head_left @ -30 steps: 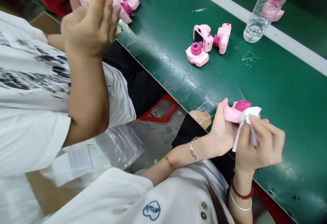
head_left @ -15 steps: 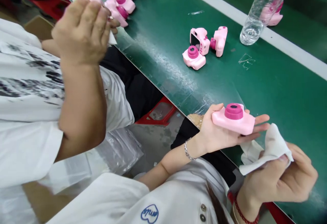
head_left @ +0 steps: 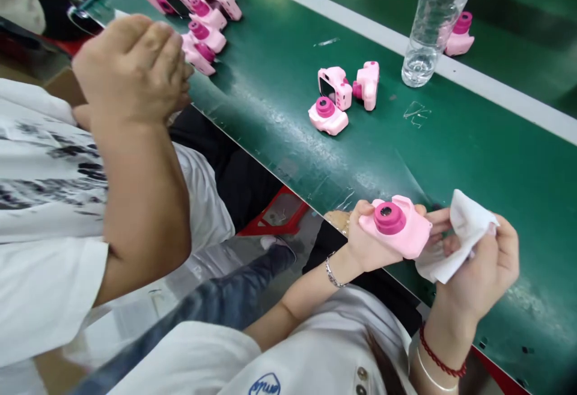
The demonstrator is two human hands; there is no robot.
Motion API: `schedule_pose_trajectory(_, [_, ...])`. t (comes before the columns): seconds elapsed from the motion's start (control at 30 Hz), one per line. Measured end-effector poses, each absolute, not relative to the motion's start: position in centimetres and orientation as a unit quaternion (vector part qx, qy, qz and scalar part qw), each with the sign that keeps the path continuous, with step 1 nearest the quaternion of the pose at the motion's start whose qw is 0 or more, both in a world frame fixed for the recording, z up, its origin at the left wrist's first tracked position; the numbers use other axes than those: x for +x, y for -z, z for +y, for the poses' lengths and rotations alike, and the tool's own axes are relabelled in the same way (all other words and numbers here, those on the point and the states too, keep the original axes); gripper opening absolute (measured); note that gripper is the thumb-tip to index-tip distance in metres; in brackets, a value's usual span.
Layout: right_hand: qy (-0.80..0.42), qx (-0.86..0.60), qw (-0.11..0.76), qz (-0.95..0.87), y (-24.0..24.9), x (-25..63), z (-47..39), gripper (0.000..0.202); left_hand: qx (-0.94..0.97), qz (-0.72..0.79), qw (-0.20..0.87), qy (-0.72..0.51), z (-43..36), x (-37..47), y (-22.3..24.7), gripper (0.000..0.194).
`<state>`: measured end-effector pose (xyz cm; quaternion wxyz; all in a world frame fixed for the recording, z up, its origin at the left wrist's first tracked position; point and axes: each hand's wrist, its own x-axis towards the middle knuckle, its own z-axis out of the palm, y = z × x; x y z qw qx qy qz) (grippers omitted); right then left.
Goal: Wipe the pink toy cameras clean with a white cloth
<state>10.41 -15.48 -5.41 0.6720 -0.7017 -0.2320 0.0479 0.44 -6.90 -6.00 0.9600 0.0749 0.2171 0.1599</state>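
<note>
– green desk stretches beyond the hands, right? what's on it?
– three cameras grouped past the left hand, and a bottle farther off, by the pale stripe.
– so where's the pink camera?
– up in the person's left hand, near the desk edge. the palm's turned up under it, thumb curled at one end, some fingers stretched past the other.
– and the right hand?
– pinching a white cloth, just beyond those stretched fingers. can't tell if they touch it.
– how does the camera lie?
– lens up, a bit tilted, its long axis running from the left thumb toward the right hand. the cloth sits off its finger-side end, apart from it.
</note>
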Motion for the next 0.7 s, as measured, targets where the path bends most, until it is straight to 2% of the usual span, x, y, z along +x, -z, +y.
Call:
schedule_pose_trajectory(0.1, [-0.036, -0.681, 0.715, -0.154, 5.6, 11.5, -16.5, 0.004, 0.197, 0.171, 0.955, -0.142, -6.0, -0.3, 5.9, 0.073])
schedule_pose_trajectory(0.3, [0.039, -0.724, 0.644, -0.242, 4.9, 11.7, -16.9, 0.010, 0.561, 0.144, 0.802, -0.146, -4.7, -2.1, 4.2, 0.101])
schedule_pose_trajectory(0.5, [-0.063, -0.733, 0.562, -0.378, 4.8, 9.9, -16.0, 0.014, 0.645, 0.189, 0.729, -0.134, -4.4, -1.9, 3.8, 0.097])
schedule_pose_trajectory(0.6, [-0.012, -0.697, 0.572, -0.432, 4.9, 8.9, -16.1, 0.014, 0.647, 0.202, 0.718, -0.155, -4.1, -1.2, 3.5, 0.088])
schedule_pose_trajectory(0.7, [0.030, -0.661, 0.506, -0.553, 4.8, 7.8, -16.8, 0.019, 0.622, 0.219, 0.722, -0.208, -3.8, -0.6, 3.1, 0.083])
